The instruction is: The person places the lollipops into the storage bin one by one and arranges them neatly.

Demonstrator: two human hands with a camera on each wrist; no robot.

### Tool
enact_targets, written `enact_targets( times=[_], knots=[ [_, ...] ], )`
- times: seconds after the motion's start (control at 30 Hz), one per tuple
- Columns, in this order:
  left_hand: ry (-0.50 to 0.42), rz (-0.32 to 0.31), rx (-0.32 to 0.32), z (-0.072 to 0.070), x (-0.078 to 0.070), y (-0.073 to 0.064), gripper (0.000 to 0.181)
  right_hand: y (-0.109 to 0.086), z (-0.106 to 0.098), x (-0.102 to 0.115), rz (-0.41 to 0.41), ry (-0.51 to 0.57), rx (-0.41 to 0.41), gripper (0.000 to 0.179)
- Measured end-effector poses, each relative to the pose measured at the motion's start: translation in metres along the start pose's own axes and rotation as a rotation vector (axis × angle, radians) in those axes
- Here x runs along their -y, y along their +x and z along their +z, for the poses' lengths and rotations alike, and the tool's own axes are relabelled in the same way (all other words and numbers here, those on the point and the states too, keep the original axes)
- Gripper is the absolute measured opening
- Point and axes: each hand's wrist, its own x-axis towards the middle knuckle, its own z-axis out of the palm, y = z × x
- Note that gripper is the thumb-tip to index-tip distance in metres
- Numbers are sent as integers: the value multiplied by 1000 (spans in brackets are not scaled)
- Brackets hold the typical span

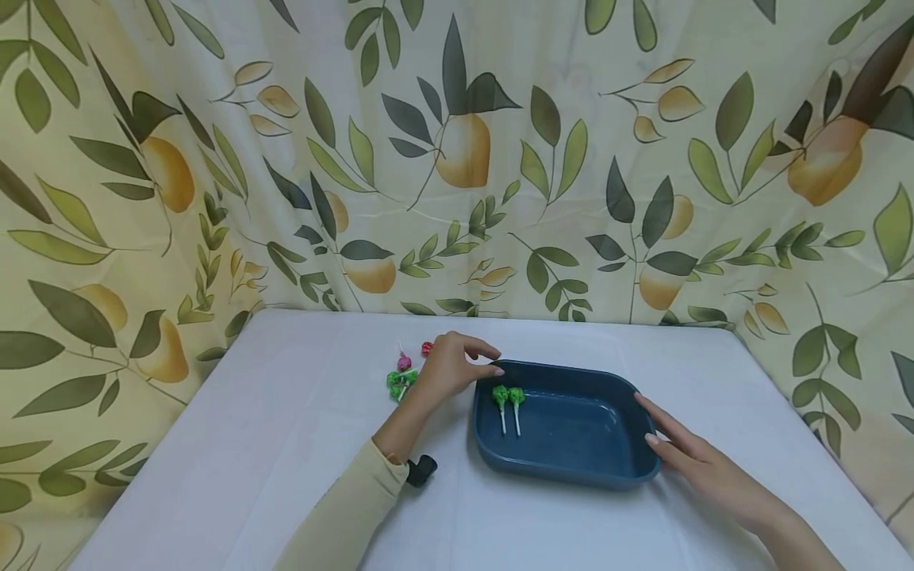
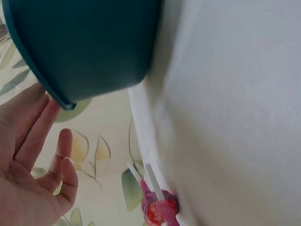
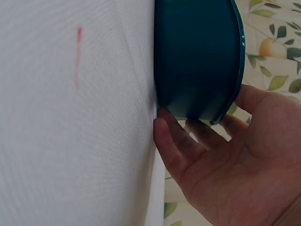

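A dark blue rectangular tray (image 1: 571, 473) with rounded corners sits on the white table. Two green-wrapped lollipops (image 1: 501, 394) lie side by side in its left part, sticks pointing toward me. At the far left corner, my left hand (image 1: 448, 366) pinches the rim between thumb and index finger; its other fingers curl loosely in the left wrist view. My right hand (image 1: 689, 452) grips the right end, thumb over the rim and fingers along the outer wall (image 3: 197, 61). Left of the tray lie several green lollipops (image 1: 401, 384), a pink lollipop (image 1: 404, 362) and a red one (image 1: 427, 349).
The white tablecloth (image 1: 271, 444) reaches back to a curtain (image 1: 457, 238) printed with fruit and leaves. A small black device (image 1: 422, 471) is worn at my left wrist. In the left wrist view, pink and red lollipops (image 2: 160, 207) lie below my hand.
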Motion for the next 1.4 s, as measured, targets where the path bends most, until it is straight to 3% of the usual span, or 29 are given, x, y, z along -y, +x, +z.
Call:
enact_targets(
  times=[0.3,0.57,0.77,0.97,1.4],
  knots=[
    [-21,-21,-46,-15,14,-6,21,1,-2,0,11,-4,11,67],
    [-59,-87,-84,-34,40,-17,16,1,0,-4,16,13,29,66],
    [-64,-92,-126,-50,62,-18,17,3,0,-3,10,21,22,66],
    [-87,-193,-150,-67,80,-21,11,3,1,-2,6,25,24,66],
    [-105,-283,-102,-93,107,-33,14,3,0,-5,17,-25,20,67]
  ],
)
